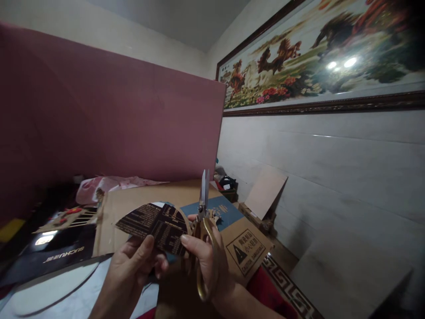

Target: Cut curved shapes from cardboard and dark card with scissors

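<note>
While pinching the dark brown, leaf-shaped piece of thin printed card (151, 221) at its lower edge between the thumb and bent fingers of the left hand (128, 263), also gripping its right end with the thumb and fingers of the right hand (205, 259). Carrying in that same curled right hand the steel scissors with gold-coloured loop handles (202, 212), with blades pointing up and slightly parted. Unable to tell the fingers' exact place in the loops. Holding the card up over the large, matte, tan cardboard box (108, 217), towards its near edge. Tapered to a point at left, curved smoothly along the top, covered in small pale lettering. Seeing also, past the left edge of the box, the glossy black flat panel with pale lettering (66, 266) and, nearer, the smooth, white, round-ended flat piece (53, 290).
</note>
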{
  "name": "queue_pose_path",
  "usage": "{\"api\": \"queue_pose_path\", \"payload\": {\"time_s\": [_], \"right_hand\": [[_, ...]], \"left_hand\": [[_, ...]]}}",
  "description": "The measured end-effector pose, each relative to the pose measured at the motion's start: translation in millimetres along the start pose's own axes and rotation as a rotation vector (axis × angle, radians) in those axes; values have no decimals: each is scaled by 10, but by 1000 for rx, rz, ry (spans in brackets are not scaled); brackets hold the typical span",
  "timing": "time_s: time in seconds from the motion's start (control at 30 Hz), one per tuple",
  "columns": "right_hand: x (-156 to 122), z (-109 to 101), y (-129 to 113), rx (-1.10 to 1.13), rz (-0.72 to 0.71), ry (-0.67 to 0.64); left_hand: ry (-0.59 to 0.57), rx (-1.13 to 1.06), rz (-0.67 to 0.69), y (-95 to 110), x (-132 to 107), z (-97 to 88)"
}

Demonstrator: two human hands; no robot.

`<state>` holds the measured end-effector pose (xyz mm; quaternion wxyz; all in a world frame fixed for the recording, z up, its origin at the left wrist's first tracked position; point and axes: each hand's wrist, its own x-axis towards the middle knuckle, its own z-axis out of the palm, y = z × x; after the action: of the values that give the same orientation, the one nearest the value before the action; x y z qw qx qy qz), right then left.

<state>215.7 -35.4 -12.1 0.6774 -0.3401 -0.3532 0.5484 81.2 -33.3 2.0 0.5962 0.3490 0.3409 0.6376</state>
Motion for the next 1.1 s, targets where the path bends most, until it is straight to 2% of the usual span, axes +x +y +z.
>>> {"api": "queue_pose_path", "payload": {"time_s": [0.1,0.27,0.37,0.5,0.6,0.7,0.83,1.0,1.1], "right_hand": [[-22,-13,11,39,-36,19],[-36,-53,-3,97,17,-57],[-34,-102,-21,55,17,-99],[-97,-138,-45,-96,-71,-53],[-186,-123,-12,-128,-127,-44],[-231,-96,72,-61,-89,-39],[-166,-72,138,4,-58,-124],[-81,-26,62,4,11,-127],[-47,10,93,38,-3,-100]], "left_hand": [[-86,55,15,17,-17,-32],[-131,116,-48,8,13,-78],[-114,120,-64,-13,14,-59],[-100,104,-63,-40,13,-37],[-66,74,-22,-54,-3,-16],[-37,109,-14,-62,-45,29],[9,152,-7,-52,-93,65],[29,108,-32,-16,-44,-11],[66,54,-76,-12,18,-62]]}}
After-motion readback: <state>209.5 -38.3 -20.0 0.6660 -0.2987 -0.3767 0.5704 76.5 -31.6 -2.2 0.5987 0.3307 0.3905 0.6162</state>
